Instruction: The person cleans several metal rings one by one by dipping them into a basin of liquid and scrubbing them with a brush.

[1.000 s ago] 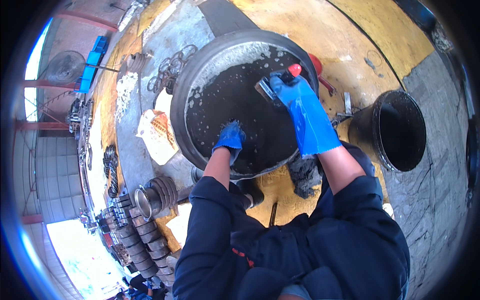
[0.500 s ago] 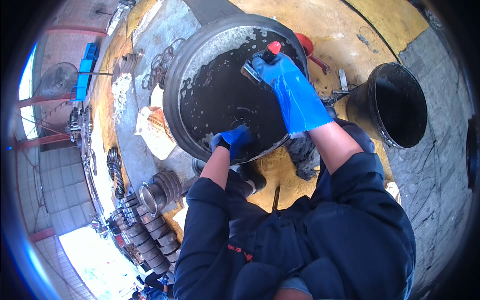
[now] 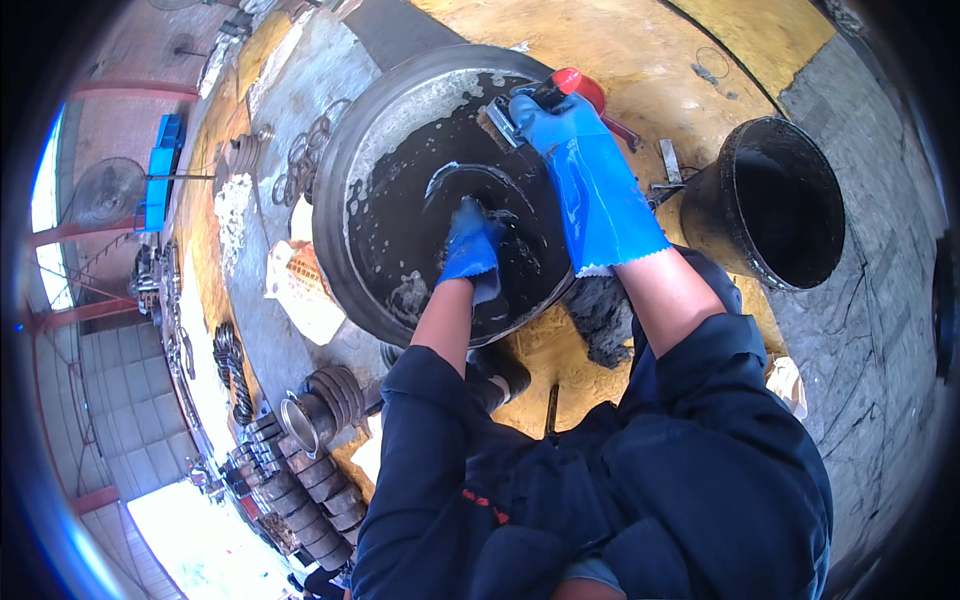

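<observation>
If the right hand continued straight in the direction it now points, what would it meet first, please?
Probably the far rim of the round tub, past a little dark liquid. The right hand holds a brush; the hand's height is unclear, so it could pass above that rim.

Yellow and grey flooring [image 3: 620, 35] carries a wide round tub [image 3: 329, 200]; a black bucket [image 3: 712, 222] stands to its right; metal rings [image 3: 304, 158] lie to its left.
</observation>
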